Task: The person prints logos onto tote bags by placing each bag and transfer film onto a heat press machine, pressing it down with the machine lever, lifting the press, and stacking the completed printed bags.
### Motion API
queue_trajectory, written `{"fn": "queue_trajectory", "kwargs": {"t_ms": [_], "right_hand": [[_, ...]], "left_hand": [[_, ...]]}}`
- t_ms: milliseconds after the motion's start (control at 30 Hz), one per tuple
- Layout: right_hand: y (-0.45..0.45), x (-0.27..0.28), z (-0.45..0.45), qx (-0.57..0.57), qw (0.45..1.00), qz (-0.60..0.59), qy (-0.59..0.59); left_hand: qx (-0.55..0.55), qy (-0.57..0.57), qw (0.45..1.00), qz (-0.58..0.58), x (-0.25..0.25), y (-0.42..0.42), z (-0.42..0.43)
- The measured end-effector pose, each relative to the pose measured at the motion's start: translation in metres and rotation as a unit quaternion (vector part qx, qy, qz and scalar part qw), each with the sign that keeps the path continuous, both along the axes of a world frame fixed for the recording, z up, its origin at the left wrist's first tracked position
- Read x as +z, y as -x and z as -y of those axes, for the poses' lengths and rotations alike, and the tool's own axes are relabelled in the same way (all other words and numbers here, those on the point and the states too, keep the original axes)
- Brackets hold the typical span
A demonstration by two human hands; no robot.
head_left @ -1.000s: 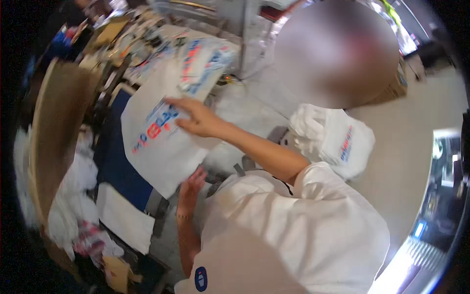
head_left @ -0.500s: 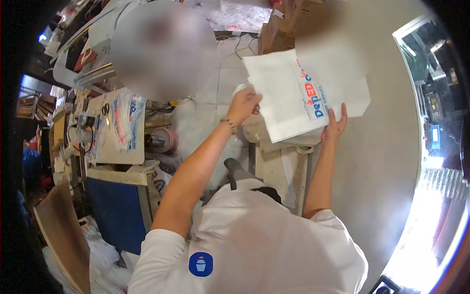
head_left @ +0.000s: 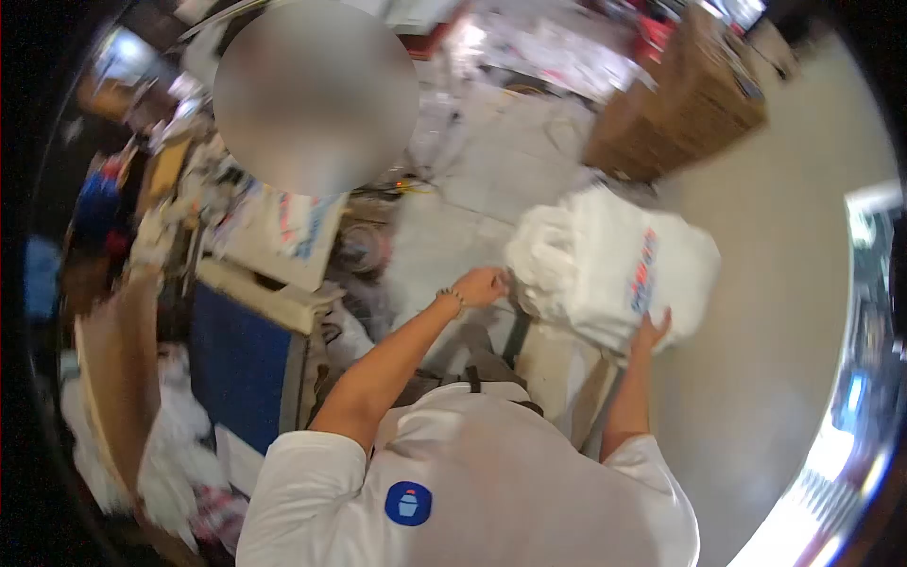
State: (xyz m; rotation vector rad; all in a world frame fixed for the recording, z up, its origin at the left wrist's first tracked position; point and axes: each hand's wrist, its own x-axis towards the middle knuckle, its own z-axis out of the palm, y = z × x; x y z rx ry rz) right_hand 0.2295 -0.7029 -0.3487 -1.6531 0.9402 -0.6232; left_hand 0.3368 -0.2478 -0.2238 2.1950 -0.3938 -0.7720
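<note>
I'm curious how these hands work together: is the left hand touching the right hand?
Apart. The head view shows part of the white bundle plainly between the left hand and the right hand.

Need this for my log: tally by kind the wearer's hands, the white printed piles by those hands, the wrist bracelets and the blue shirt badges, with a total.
Hands: 2, left hand and right hand
White printed pile: 1
Bracelet: 1
Blue shirt badge: 1
Total: 5
</note>
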Motion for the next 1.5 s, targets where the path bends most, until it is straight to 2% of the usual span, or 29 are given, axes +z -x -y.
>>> {"fn": "queue_trajectory", "kwargs": {"t_ms": [33, 67, 100, 133, 167, 233, 300, 367, 400, 467, 500, 567, 600, 633, 700, 733, 767, 833, 900, 933, 967, 1000, 1033, 1100, 1133, 1167, 1267, 1333, 1500], "right_hand": [[0.000, 0.025, -0.014, -0.005, 0.996, 0.052, -0.077], [-0.005, 0.052, -0.032, -0.032, 0.989, 0.054, -0.133], [-0.007, 0.037, -0.015, -0.006, 0.994, -0.011, -0.106], [0.002, -0.015, 0.014, -0.011, 1.000, -0.008, -0.016], [-0.003, 0.011, 0.007, -0.051, 0.931, -0.272, 0.237], [-0.007, 0.036, 0.000, -0.141, 0.902, -0.366, 0.184], [-0.010, 0.062, -0.015, -0.209, 0.874, -0.386, 0.206], [-0.015, 0.064, -0.006, -0.209, 0.860, -0.418, 0.204], [-0.018, 0.068, 0.001, -0.202, 0.863, -0.414, 0.208], [-0.030, 0.086, 0.005, -0.028, 0.915, -0.292, 0.277], [-0.046, 0.092, -0.007, -0.027, 0.915, -0.289, 0.281], [-0.091, 0.111, -0.045, -0.005, 0.958, -0.090, 0.272], [-0.112, 0.129, -0.079, 0.062, 0.952, 0.029, 0.300], [-0.131, 0.146, -0.110, 0.064, 0.950, 0.033, 0.305], [-0.157, 0.172, -0.166, 0.238, 0.932, -0.032, 0.272], [-0.165, 0.177, -0.193, 0.290, 0.907, -0.077, 0.297], [-0.176, 0.180, -0.222, 0.340, 0.876, -0.121, 0.321], [-0.186, 0.171, -0.274, 0.418, 0.887, -0.079, 0.180], [-0.192, 0.156, -0.305, 0.463, 0.868, -0.153, 0.097], [-0.194, 0.148, -0.316, 0.481, 0.859, -0.159, 0.075], [-0.199, 0.144, -0.325, 0.499, 0.849, -0.167, 0.053], [-0.208, 0.151, -0.337, 0.484, 0.845, -0.228, 0.024], [-0.217, 0.148, -0.342, 0.486, 0.842, -0.233, 0.025], [-0.231, 0.142, -0.346, 0.467, 0.848, -0.246, 0.048], [-0.238, 0.141, -0.346, 0.466, 0.848, -0.245, 0.068], [-0.245, 0.137, -0.345, 0.461, 0.860, -0.217, 0.029], [-0.265, 0.132, -0.346, 0.452, 0.863, -0.226, 0.026], [-0.275, 0.132, -0.351, 0.449, 0.848, -0.279, 0.038], [-0.287, 0.135, -0.387, 0.451, 0.834, -0.317, 0.004]], "left_hand": [[0.008, -0.011, 1.000, 0.001, -0.006, 0.009, -0.031], [0.045, -0.022, 0.999, 0.013, 0.001, 0.018, -0.060], [0.059, -0.021, 0.998, 0.008, 0.008, 0.027, -0.087], [0.071, -0.017, 0.997, 0.001, 0.016, 0.032, -0.112], [0.099, -0.023, 0.995, 0.010, 0.026, 0.036, -0.136], [0.181, 0.029, 0.983, -0.014, 0.059, 0.039, -0.177], [0.233, 0.046, 0.971, -0.004, 0.092, 0.038, -0.214], [0.304, 0.043, 0.952, 0.004, 0.106, 0.025, -0.256], [0.312, 0.044, 0.949, 0.006, 0.109, 0.016, -0.277], [0.421, 0.131, 0.896, 0.057, 0.110, -0.007, -0.318], [0.461, 0.158, 0.870, 0.075, 0.117, -0.023, -0.340], [0.524, 0.204, 0.816, 0.133, 0.133, -0.057, -0.385], [0.547, 0.221, 0.789, 0.173, 0.140, -0.073, -0.409], [0.583, 0.215, 0.763, 0.178, 0.143, -0.090, -0.435], [0.626, 0.225, 0.716, 0.211, 0.137, -0.122, -0.493], [0.634, 0.240, 0.695, 0.240, 0.132, -0.137, -0.524], [0.651, 0.224, 0.677, 0.262, 0.132, -0.150, -0.551], [0.676, 0.209, 0.651, 0.275, 0.124, -0.171, -0.609], [0.716, 0.122, 0.621, 0.295, 0.114, -0.189, -0.669], [0.721, 0.121, 0.616, 0.293, 0.114, -0.198, -0.694], [0.715, 0.066, 0.644, 0.266, 0.117, -0.203, -0.714], [0.704, 0.011, 0.669, 0.237, 0.114, -0.210, -0.736], [0.707, 0.009, 0.668, 0.232, 0.109, -0.217, -0.754], [0.639, -0.207, 0.682, 0.290, 0.101, -0.234, -0.786], [0.661, -0.184, 0.692, 0.226, 0.098, -0.244, -0.802], [0.660, -0.185, 0.694, 0.221, 0.086, -0.252, -0.819], [0.684, -0.188, 0.678, 0.192, 0.054, -0.270, -0.856], [0.691, -0.197, 0.664, 0.207, 0.050, -0.276, -0.856], [0.714, -0.227, 0.617, 0.239, 0.053, -0.274, -0.852]]}}
